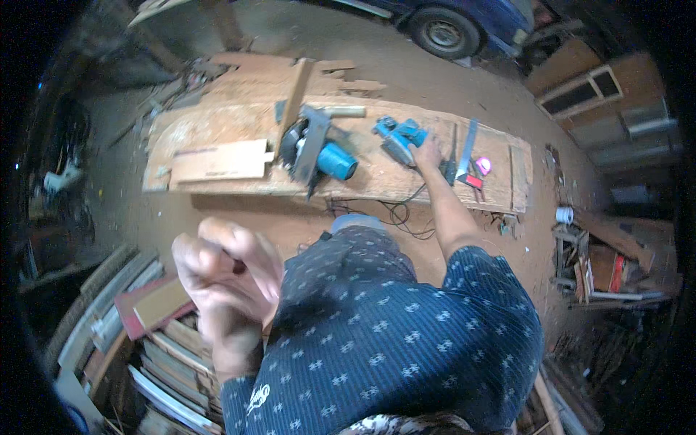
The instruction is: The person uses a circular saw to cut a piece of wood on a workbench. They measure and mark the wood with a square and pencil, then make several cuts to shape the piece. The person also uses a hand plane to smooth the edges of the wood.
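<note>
My left hand [230,272] is raised close in front of me at the lower left, somewhat blurred. Its fingers are half curled and apart, with part of the palm showing and nothing visible in it. My right arm reaches across to the workbench [246,116]. There my right hand [429,154] grips the rear end of a teal electric planer [399,139], which rests tilted on the wood. A circular saw [335,161] with a teal motor housing and a dark metal base stands left of the planer, near the bench's front edge.
A pale board [221,161] lies on the bench's left side. At the right are a try square [468,148], a pink round object [483,165] and a red-black item [473,181]. Black cable [399,215] hangs below. Stacked timber [174,355] lies lower left; a blue vehicle [493,22] stands beyond.
</note>
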`<action>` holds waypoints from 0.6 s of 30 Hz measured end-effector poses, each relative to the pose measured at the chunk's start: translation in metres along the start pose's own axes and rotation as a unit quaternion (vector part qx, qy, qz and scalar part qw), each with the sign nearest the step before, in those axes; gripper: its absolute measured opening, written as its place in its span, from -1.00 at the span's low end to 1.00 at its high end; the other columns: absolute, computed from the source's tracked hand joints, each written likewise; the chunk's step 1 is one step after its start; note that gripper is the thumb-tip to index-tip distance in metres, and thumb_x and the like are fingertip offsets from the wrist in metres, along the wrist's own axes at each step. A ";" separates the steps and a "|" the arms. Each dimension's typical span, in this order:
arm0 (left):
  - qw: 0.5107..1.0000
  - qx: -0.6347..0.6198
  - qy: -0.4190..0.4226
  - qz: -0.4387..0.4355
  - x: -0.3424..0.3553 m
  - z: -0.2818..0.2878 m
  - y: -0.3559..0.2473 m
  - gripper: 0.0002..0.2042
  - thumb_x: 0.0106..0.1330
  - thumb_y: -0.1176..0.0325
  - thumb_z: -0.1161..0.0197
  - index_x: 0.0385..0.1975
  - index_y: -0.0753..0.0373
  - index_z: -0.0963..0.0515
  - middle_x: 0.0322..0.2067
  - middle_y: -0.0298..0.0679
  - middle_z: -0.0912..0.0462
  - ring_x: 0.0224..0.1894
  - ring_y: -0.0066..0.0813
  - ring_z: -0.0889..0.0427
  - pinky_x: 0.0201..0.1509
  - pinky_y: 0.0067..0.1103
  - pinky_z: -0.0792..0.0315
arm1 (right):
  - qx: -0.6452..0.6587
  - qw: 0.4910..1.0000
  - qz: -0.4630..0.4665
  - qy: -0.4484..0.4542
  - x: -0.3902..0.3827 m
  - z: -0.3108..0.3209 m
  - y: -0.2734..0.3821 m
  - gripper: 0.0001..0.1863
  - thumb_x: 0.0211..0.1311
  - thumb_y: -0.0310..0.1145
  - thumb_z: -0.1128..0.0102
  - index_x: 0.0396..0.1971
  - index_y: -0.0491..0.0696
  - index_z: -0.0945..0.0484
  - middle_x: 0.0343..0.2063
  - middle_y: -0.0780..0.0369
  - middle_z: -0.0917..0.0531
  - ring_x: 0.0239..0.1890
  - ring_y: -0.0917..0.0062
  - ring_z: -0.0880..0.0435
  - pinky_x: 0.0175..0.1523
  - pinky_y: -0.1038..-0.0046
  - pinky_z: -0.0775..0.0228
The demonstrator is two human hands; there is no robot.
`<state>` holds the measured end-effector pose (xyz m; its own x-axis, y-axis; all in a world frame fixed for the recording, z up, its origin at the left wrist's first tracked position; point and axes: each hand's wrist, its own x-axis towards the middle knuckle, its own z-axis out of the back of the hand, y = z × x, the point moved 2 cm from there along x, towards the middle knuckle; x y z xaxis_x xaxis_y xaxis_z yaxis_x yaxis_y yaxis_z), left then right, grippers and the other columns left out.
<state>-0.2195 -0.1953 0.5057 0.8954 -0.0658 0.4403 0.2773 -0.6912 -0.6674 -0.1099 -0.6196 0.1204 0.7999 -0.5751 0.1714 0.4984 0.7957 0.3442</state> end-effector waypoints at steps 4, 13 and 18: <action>0.945 0.281 -0.101 0.134 0.023 0.073 0.072 -0.77 0.50 0.18 -0.13 -0.06 0.19 -0.52 -0.04 -0.13 -0.67 -0.45 -0.55 -0.53 -0.37 -0.60 -0.43 | 0.060 0.973 -0.007 0.222 0.047 -0.019 -0.024 -0.34 0.01 -0.04 -0.45 0.10 -0.06 -0.53 -0.09 -0.06 -0.66 0.03 0.04 -0.63 0.15 0.13 -0.45; 0.769 0.391 -0.155 0.481 -0.009 0.214 0.249 -0.54 0.45 0.06 -0.19 0.13 0.32 -0.51 -0.04 -0.20 -0.67 -0.30 -0.59 -0.57 -0.14 -0.60 -0.51 | 0.083 0.981 -0.058 0.168 0.014 -0.035 -0.069 -0.33 0.09 0.02 -0.40 0.08 -0.16 -0.57 -0.14 -0.07 -0.70 -0.04 0.03 -0.66 0.11 0.14 -0.46; 0.745 0.396 -0.152 0.515 -0.030 0.216 0.309 -0.63 0.41 0.03 -0.27 -0.15 0.27 -0.60 -0.30 -0.37 -0.63 -0.33 -0.66 -0.55 -0.24 -0.66 -0.46 | 0.141 0.983 -0.091 0.079 -0.003 -0.012 -0.144 -0.34 0.15 -0.07 -0.39 0.13 -0.22 -0.50 -0.09 -0.14 -0.64 0.03 -0.04 -0.59 0.16 0.11 -0.37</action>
<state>-0.0855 -0.2509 0.1566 0.7800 -0.0189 -0.6256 -0.5999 0.2622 -0.7559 -0.1801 -0.7305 0.0590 0.7592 -0.6486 -0.0543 0.5436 0.5859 0.6010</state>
